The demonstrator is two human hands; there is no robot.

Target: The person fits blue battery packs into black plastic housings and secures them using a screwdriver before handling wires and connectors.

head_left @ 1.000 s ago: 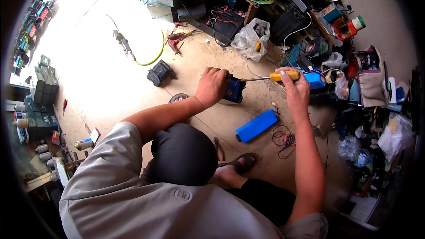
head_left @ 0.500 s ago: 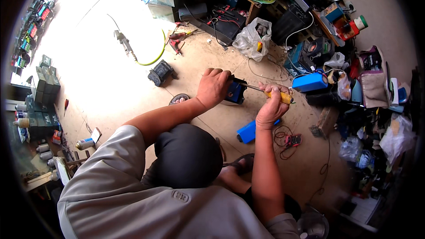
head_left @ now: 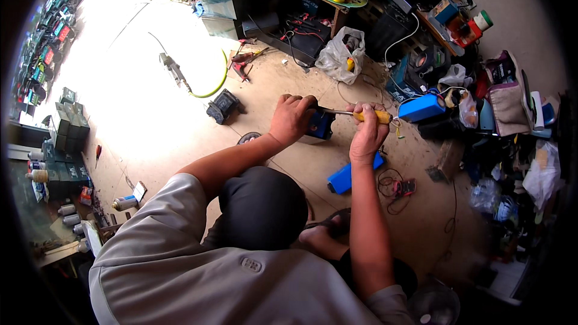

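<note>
My left hand (head_left: 292,119) is closed over the near-left top of a blue and black box (head_left: 321,125), steadying it above the floor or on it; which I cannot tell. In my right hand (head_left: 368,138) is a screwdriver with a yellow handle (head_left: 379,117), its metal shaft pointing left. The shaft's tip reaches the box's upper edge beside my left fingers, where the fingers partly hide it. Below the box, a blue battery pack (head_left: 345,179) lies on the floor behind my right forearm. A red multimeter (head_left: 404,188) with coiled leads lies to its right.
A black block (head_left: 223,106) and red-handled pliers (head_left: 242,65) lie on the floor beyond my left hand, near a yellow-green cable (head_left: 212,91). A white plastic bag (head_left: 341,57) sits farther off. Another blue pack (head_left: 421,108) and clutter line the right side.
The screwdriver's handle has risen, so its shaft lies more level, and my right hand has moved up with it. My left hand stays on the box. The whole view has shifted slightly.
</note>
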